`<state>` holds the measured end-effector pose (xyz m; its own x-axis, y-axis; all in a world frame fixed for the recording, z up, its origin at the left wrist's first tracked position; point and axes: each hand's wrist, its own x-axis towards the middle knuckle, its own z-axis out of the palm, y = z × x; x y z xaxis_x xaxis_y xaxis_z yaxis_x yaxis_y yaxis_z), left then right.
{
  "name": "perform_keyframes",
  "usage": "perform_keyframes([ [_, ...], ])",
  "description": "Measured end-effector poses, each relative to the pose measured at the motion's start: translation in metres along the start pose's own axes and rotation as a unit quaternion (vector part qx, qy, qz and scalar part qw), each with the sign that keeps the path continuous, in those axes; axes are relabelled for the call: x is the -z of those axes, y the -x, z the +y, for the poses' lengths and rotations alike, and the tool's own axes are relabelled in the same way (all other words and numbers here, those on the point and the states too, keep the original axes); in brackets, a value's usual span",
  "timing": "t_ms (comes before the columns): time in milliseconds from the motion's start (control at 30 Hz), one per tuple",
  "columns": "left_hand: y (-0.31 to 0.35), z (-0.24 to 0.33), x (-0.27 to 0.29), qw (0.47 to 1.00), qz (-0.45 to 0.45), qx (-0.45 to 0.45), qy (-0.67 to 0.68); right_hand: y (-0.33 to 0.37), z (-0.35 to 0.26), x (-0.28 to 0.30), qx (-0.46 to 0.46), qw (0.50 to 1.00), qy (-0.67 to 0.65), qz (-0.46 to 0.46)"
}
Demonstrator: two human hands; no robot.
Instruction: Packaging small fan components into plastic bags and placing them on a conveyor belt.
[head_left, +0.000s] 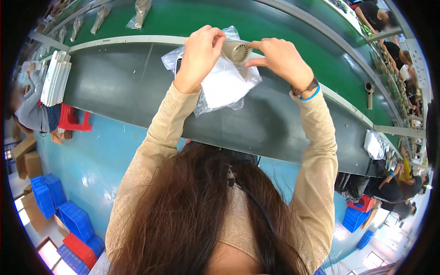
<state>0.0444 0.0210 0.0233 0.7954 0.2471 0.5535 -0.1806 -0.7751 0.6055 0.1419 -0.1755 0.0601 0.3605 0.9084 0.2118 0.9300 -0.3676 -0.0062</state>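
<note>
A beige hair dryer [237,51] with a round vented end lies at the far edge of the dark worktop, its vents turned toward me. Clear plastic film [231,33] shows behind it. My left hand [200,55] is closed at the dryer's left side, thumb and forefinger pinched on what looks like the film. From the right, my right hand [280,59] takes the dryer's rim between forefinger and thumb. Beneath both hands, a clear plastic bag with white sheets [227,87] rests on the worktop. A dark-edged flat object [178,66] shows partly beside my left wrist.
A green conveyor belt [183,18] runs beyond the worktop's pale rail, carrying bagged dryers [140,13] and an unbagged dryer [369,95]. White folded cartons [56,79] stand at left near another person [34,107]. A red stool [73,119] and blue crates [78,220] are on the floor.
</note>
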Motion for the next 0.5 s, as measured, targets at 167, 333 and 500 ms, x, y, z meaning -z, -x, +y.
perform_keyframes([
  [167, -0.015, -0.001, 0.001, 0.998, -0.06, 0.023, 0.022, -0.011, 0.036, 0.001, 0.034, 0.919, -0.374, -0.121],
  [333, -0.025, 0.011, 0.002, 0.967, -0.149, 0.077, 0.189, 0.01, 0.023, -0.023, 0.022, 0.789, -0.614, -0.021],
  [500, -0.022, 0.016, -0.014, 0.935, -0.089, 0.088, 0.331, 0.013, 0.001, -0.027, -0.083, 0.665, -0.688, 0.278],
])
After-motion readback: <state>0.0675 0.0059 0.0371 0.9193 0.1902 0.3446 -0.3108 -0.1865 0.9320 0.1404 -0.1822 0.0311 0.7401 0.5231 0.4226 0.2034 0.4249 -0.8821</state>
